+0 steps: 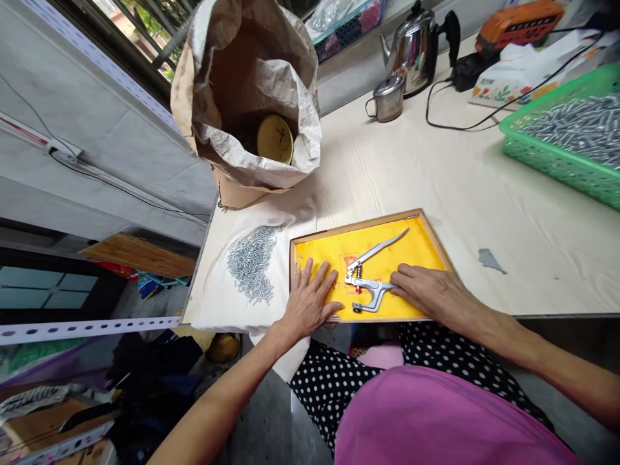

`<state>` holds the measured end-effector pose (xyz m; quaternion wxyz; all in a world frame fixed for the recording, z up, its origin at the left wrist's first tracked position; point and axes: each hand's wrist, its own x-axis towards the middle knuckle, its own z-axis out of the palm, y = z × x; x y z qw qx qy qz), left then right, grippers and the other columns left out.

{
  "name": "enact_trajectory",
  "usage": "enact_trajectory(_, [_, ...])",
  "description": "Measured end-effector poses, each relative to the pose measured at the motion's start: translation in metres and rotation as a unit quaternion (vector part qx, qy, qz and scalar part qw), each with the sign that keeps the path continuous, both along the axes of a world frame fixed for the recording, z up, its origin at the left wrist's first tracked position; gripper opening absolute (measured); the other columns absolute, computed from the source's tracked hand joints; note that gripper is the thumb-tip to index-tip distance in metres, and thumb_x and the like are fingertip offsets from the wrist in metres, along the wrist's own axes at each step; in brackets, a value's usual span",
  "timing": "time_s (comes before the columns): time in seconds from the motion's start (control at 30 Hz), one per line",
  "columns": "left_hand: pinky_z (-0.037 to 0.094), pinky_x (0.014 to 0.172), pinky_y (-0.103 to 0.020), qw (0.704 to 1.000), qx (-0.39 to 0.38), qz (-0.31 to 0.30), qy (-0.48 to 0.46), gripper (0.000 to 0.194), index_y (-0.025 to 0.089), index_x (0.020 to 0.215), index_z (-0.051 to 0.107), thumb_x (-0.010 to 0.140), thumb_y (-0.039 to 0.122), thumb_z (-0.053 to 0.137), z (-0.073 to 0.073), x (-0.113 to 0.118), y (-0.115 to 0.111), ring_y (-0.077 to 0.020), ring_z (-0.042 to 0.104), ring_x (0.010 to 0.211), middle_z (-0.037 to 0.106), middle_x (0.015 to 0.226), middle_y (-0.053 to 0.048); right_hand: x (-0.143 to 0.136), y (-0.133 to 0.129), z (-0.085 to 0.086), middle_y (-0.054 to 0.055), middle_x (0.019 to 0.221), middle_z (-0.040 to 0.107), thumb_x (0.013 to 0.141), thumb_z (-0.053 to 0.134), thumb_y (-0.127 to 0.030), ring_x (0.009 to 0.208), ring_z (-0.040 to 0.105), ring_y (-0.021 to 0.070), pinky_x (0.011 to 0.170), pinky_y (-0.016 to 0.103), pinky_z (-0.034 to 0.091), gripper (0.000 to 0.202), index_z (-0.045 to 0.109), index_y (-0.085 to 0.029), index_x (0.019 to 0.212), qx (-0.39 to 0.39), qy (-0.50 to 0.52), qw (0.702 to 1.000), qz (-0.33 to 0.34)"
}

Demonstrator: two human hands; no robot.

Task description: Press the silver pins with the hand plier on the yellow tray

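A shallow wooden-edged tray (pixel 322 232) with a yellow lining lies at the table's front edge. On it rests a silver hand-press plier (pixel 372 284) with its handles spread apart. My left hand (pixel 310 298) lies over the tray's left part, fingers spread, holding nothing. My right hand (pixel 426 289) is at the right side of the tray, its fingers together on the end of the plier's lower handle. Left of the tray, a pile of small metal pins (pixel 252 263) sits on white cloth (pixel 213 303).
A large open paper sack (pixel 242 174) stands behind the pile. A green basket (pixel 557 171) of metal pieces is at the right. At the back are a steel kettle (pixel 414 51), a metal cup (pixel 389 100) and a black cable (pixel 465 128).
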<state>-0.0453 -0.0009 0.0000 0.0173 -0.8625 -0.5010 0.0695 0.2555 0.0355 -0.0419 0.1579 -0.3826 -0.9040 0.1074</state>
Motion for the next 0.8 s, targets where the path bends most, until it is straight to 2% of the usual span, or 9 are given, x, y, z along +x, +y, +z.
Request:
enact_trajectory(0.17, [0.023,0.12,-0.058,0.997,0.012,0.025,0.065,0.057,0.025,0.153,0.038,0.1,0.046,0.041,-0.008,-0.029,0.023,-0.0369,0.008,0.153,0.032,0.162,-0.004,0.001,-0.002,-0.008,0.003,0.08,0.058,0.105,0.032,-0.04,0.07,0.058,0.0155,0.059,0.029,0.038,0.037,0.057,-0.021,0.085,0.007,0.041,0.999,-0.004])
enact_trajectory(0.3, [0.027,0.118,-0.058,0.991,0.064,0.08,0.08,0.053,0.022,0.151,0.042,0.102,0.041,0.038,-0.005,-0.044,0.043,-0.0363,0.012,0.152,0.032,0.162,-0.005,0.0,-0.002,-0.015,0.002,0.077,0.057,0.105,0.025,-0.045,0.066,0.059,0.0155,0.057,0.029,0.04,0.044,0.056,-0.022,0.083,0.026,0.071,0.997,-0.012])
enact_trajectory(0.37, [0.029,0.117,-0.057,0.991,0.097,0.071,0.066,0.05,0.024,0.148,0.045,0.101,0.04,0.04,-0.002,-0.047,0.05,-0.0365,0.014,0.152,0.033,0.162,-0.005,-0.001,-0.001,-0.017,0.002,0.076,0.057,0.105,0.026,-0.045,0.065,0.059,0.0149,0.056,0.028,0.04,0.044,0.056,-0.023,0.082,0.03,0.084,0.996,-0.01])
enact_trajectory(0.43, [0.031,0.116,-0.055,0.986,0.145,0.079,0.04,0.045,0.023,0.142,0.053,0.101,0.036,0.042,0.002,-0.053,0.059,-0.0352,0.022,0.149,0.041,0.156,-0.007,-0.002,-0.001,-0.018,0.002,0.075,0.058,0.105,0.028,-0.044,0.064,0.059,0.0144,0.055,0.027,0.041,0.043,0.056,-0.023,0.081,0.034,0.096,0.995,-0.014])
enact_trajectory(0.53, [0.043,0.103,-0.046,0.957,0.21,0.201,0.012,0.038,0.015,0.124,0.067,0.101,0.029,0.039,0.007,-0.071,0.079,-0.0311,0.048,0.126,0.063,0.13,-0.014,-0.004,-0.001,-0.022,0.002,0.075,0.058,0.104,0.03,-0.045,0.064,0.06,0.0144,0.055,0.027,0.042,0.04,0.056,-0.024,0.082,0.036,0.103,0.994,-0.022])
enact_trajectory(0.6, [0.047,0.091,-0.042,0.94,0.202,0.273,0.025,0.036,0.014,0.11,0.073,0.101,0.028,0.041,0.009,-0.086,0.094,-0.0289,0.055,0.106,0.068,0.11,-0.015,-0.004,-0.002,-0.026,0.002,0.076,0.059,0.104,0.033,-0.043,0.063,0.06,0.0145,0.055,0.027,0.044,0.037,0.057,-0.024,0.083,0.031,0.104,0.994,-0.024])
enact_trajectory(0.63, [0.046,0.087,-0.041,0.938,0.184,0.29,0.041,0.036,0.014,0.104,0.074,0.1,0.028,0.042,0.009,-0.092,0.101,-0.0286,0.055,0.101,0.068,0.104,-0.015,-0.004,-0.003,-0.029,0.002,0.077,0.059,0.103,0.034,-0.042,0.064,0.06,0.0147,0.055,0.027,0.044,0.034,0.057,-0.024,0.084,0.028,0.104,0.994,-0.024])
enact_trajectory(0.8, [0.042,0.082,-0.041,0.95,0.097,0.281,0.098,0.034,0.014,0.089,0.076,0.097,0.024,0.044,0.009,-0.101,0.124,-0.0304,0.052,0.102,0.067,0.099,-0.016,-0.003,-0.004,-0.033,0.002,0.079,0.059,0.101,0.041,-0.035,0.067,0.062,0.0167,0.056,0.029,0.046,0.024,0.056,-0.025,0.085,0.013,0.089,0.996,-0.027])
